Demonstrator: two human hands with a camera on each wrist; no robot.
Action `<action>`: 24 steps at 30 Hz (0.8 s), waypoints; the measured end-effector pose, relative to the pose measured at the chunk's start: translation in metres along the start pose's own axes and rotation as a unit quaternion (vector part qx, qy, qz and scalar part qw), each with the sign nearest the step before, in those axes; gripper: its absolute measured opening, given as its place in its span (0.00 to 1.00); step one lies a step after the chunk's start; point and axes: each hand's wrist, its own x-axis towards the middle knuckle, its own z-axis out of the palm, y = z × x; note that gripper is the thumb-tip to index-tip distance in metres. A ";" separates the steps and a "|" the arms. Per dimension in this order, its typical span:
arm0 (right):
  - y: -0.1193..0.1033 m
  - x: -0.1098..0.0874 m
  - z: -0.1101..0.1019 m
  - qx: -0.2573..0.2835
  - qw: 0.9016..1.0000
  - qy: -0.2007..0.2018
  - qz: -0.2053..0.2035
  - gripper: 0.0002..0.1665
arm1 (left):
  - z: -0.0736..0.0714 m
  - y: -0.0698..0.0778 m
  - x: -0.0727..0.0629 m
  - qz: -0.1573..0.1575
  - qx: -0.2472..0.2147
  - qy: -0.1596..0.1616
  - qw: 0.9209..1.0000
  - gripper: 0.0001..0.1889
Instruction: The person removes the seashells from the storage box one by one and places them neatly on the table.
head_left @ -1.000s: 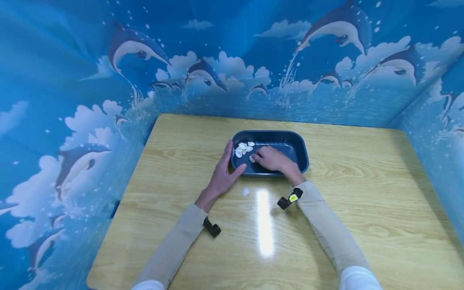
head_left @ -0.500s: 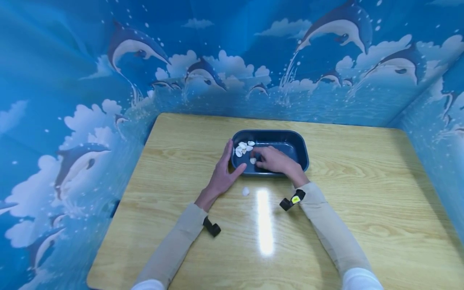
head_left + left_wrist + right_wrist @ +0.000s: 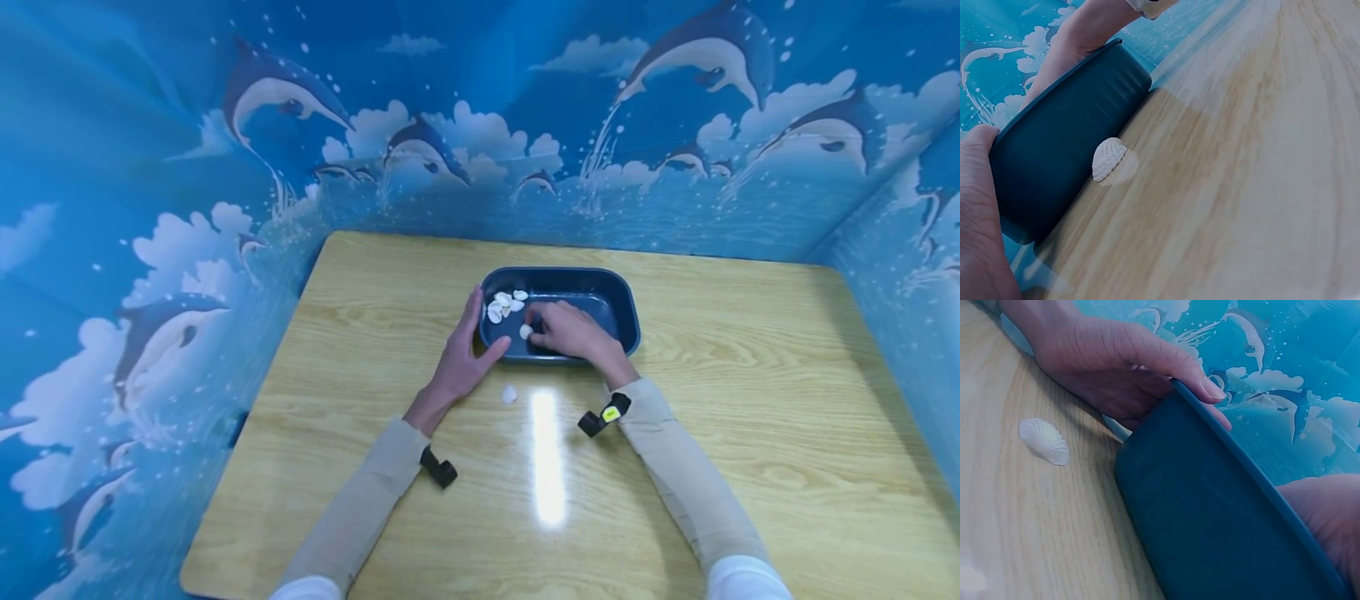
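Note:
A dark blue rectangular basin (image 3: 621, 317) stands on the table. My left hand (image 3: 457, 362) rests against its near left corner, fingers straight along the left side and thumb over the front rim. Inside the basin, my right hand (image 3: 573, 331) is lowered with curled fingers, index finger and thumb at a small white seashell (image 3: 526, 332). In both wrist views the basin wall hides those fingertips. Several more white seashells (image 3: 504, 305) lie together at the basin's left end. One ribbed white seashell (image 3: 1109, 159) lies on the table just in front of the basin.
The wooden table (image 3: 750, 400) extends widely on both sides of the basin. A blue curtain with dolphins (image 3: 450, 200) hangs right behind the table and along its sides. Light glares off the tabletop (image 3: 547, 458) in front of the basin.
The index finger and thumb of my right hand spread apart at the seashell, then came closer together, with the shell shifting slightly to the right. My left hand has stayed at the basin's corner.

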 end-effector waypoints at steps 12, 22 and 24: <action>-0.001 0.000 0.000 0.010 1.000 -0.010 0.009 0.17 | -0.001 0.002 -0.001 -0.001 0.000 0.000 1.000 0.48; 0.000 -0.001 -0.004 -0.010 1.000 0.000 0.015 0.18 | 0.000 0.002 -0.001 0.004 -0.003 0.003 1.000 0.48; 0.001 -0.002 -0.003 -0.009 1.000 0.000 0.014 0.18 | -0.001 0.001 -0.001 0.007 -0.004 0.003 1.000 0.48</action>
